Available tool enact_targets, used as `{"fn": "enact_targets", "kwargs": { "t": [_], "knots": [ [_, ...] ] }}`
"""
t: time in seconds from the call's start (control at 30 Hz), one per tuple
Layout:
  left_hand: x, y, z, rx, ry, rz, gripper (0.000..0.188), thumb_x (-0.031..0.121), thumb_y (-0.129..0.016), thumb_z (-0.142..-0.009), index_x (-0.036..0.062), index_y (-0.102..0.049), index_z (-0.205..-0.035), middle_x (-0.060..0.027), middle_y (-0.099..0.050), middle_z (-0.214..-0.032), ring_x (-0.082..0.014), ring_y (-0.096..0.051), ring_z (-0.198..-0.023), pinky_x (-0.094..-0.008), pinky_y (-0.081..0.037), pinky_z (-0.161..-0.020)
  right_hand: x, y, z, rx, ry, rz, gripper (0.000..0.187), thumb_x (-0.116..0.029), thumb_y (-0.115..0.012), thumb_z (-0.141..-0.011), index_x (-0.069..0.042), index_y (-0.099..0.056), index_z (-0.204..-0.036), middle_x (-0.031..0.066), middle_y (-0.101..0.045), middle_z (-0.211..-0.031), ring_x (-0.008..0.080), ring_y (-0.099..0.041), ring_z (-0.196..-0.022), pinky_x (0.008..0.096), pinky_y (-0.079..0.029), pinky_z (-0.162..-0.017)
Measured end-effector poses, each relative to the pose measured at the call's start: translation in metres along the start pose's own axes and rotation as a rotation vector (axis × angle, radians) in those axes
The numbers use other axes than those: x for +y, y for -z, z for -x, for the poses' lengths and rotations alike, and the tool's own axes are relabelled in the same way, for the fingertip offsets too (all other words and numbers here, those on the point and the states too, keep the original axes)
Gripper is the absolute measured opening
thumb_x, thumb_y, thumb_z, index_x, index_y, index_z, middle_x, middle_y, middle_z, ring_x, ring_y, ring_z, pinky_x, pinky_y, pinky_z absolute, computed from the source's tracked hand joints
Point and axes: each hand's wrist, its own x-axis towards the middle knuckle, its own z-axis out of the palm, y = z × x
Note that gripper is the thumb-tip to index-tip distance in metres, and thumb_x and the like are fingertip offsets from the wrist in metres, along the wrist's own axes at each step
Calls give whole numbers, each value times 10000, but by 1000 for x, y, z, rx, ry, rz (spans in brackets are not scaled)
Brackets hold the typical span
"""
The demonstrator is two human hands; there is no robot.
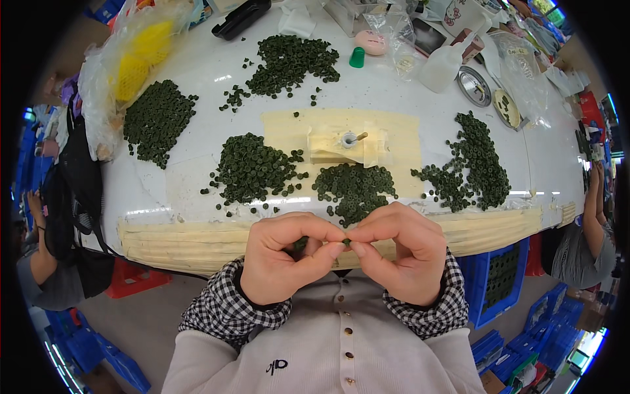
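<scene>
The left grip (279, 256) and the right grip (410, 256) met, and their thumbs and pointing fingers pinched one small green piece (346, 241) in front of the pale shirt (308, 341). More green bits (300, 244) sat inside the curled left grip. Just past both, on the white table (216, 105), lay a near heap (354, 187) of dark green bits. Other heaps lay left (252, 169), right (484, 164), far left (157, 121) and at the back (292, 65). A thin brown stick (361, 136) poked up at a taped block (328, 150). Farther back, a green cap (357, 58) stood beside a pink round thing (371, 43) with tiny dark writing. A clear bag (525, 72) on the right had black letters, and dark letters marked the shirt.
</scene>
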Motion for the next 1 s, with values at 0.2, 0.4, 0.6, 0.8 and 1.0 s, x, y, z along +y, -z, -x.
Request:
{"fn": "enact_targets", "kwargs": {
  "t": [0.2, 0.4, 0.6, 0.8, 1.0],
  "knots": [
    [1, -1, 2, 4, 62, 70, 97, -17, -632, -803, -11, -631, -900, 40, -537, -661, 4, -402, -546, -159, -308, -482, 4, 0, 0, -18, 21, -21, 175, 76, -654, -717, 10, -654, -879, 111, -644, -814, 176, -627, -717, 252, -501, -626],
    [5, 11, 4, 92, 385, 620, 115, 111, -538, -906, 21, -582, -960, 50, -468, -663, -10, -335, -500, -168, -258, -438, -1, 2, -5, 61, -11, 95, 173, 86, -638, -736, 32, -650, -900, 119, -632, -809, 163, -622, -689, 236, -494, -607],
    [10, 34, 1, 274, 441, 1063, 215, 199, -388, -979, 39, -531, -993, 17, -434, -689, -42, -293, -455, -182, -251, -408, 0, 12, -9, 91, -8, 381, 140, 57, -667, -719, 16, -647, -852, 95, -597, -758, 181, -579, -634, 259, -461, -548],
    [21, 27, -3, 361, 451, 1257, 221, 6, -346, -909, 14, -495, -1072, -44, -470, -835, -84, -375, -589, -213, -329, -501, 11, 6, -12, -30, 96, 646, 134, -30, -692, -688, -36, -614, -797, 67, -531, -725, 230, -522, -664, 314, -440, -579],
    [27, 15, -4, 305, 508, 1302, 228, 15, -358, -928, 12, -495, -1111, -80, -522, -953, -79, -399, -644, -199, -355, -537, 17, -5, -15, -57, 168, 787, 146, -40, -686, -683, -44, -594, -796, 58, -515, -729, 227, -511, -678, 316, -440, -592]
  ]
}}
